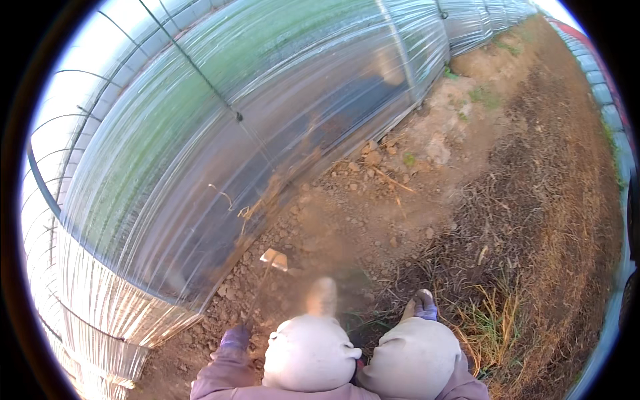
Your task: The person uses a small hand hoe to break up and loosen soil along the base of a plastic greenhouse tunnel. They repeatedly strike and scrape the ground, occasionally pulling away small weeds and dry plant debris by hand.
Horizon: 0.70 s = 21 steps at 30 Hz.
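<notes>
My left hand (235, 339), in a purplish glove, is at the lower left, beside my knee. It is closed on the thin handle of a small hoe (275, 259), whose pale metal head lies over the loose brown soil near the plastic wall. My right hand (426, 305), also gloved, shows just beyond my right knee with its fingers toward the dry grass; whether it holds anything cannot be told. Between them are my two knees in light trousers, and a blurred shoe tip (322, 297) shows past the left one.
A clear plastic greenhouse wall (200, 150) on metal hoops rises at the left. Clods (372, 157) lie along its foot. Dry straw (500, 210) covers the ground at the right, with a grass tuft (492, 320) near my right knee. Pale blue sheeting (612, 120) edges the far right.
</notes>
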### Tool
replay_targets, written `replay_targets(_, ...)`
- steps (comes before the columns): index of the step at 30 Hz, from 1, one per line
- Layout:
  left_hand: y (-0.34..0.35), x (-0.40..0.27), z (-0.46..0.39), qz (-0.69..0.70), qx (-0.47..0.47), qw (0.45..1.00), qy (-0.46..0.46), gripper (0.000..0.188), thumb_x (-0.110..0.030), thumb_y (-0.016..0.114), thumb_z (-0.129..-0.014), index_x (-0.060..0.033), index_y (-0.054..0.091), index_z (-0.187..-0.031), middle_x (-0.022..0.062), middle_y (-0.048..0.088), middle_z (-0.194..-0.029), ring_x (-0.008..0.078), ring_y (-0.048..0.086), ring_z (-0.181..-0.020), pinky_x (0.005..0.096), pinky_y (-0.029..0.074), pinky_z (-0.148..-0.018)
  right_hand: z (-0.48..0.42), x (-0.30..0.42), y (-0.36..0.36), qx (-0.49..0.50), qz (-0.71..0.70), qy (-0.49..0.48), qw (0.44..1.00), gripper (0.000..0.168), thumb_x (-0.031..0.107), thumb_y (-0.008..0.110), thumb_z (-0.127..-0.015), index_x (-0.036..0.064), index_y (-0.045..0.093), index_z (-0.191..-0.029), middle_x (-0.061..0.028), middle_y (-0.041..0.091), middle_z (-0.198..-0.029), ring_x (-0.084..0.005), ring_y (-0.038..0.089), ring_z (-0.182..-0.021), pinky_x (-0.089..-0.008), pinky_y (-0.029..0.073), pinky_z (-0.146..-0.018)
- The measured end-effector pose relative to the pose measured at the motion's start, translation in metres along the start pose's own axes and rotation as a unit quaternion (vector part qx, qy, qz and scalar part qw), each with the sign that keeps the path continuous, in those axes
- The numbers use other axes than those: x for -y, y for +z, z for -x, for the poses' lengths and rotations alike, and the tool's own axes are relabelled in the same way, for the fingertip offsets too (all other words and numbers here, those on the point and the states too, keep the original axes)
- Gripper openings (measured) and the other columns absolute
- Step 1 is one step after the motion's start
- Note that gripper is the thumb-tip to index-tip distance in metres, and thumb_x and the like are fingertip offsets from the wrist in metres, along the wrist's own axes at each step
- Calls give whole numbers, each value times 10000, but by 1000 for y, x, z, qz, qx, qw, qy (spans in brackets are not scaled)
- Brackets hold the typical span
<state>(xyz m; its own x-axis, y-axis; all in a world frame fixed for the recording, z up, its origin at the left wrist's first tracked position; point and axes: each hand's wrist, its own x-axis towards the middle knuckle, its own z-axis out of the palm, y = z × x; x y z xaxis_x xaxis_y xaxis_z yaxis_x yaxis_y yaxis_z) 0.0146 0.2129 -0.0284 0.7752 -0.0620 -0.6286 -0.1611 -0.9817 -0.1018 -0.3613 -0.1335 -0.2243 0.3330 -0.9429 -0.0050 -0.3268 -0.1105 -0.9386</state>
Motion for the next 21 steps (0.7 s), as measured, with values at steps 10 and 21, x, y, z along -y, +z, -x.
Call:
replay_targets(10, -43, -55, 65, 111, -77, 985, 109, 330, -286, 582, -734, -89, 548, -996, 161, 593, -878, 246, 563, -865, 320, 427, -755, 1, 84, -64, -44, -193, 235, 952, 202, 152, 509, -803, 67, 519, -986, -75, 576, -763, -168, 547, -633, -262, 459, -607)
replay_targets(21, -102, -228, 97, 99, -91, 906, 402, 401, -162, 645, -680, -77, 522, -1052, 119, 583, -936, 204, 549, -893, 310, 428, -768, -84, 116, -131, 46, -299, 233, 924, 295, 279, 496, -830, 77, 495, -1044, -47, 558, -733, -114, 490, -545, -236, 415, -474)
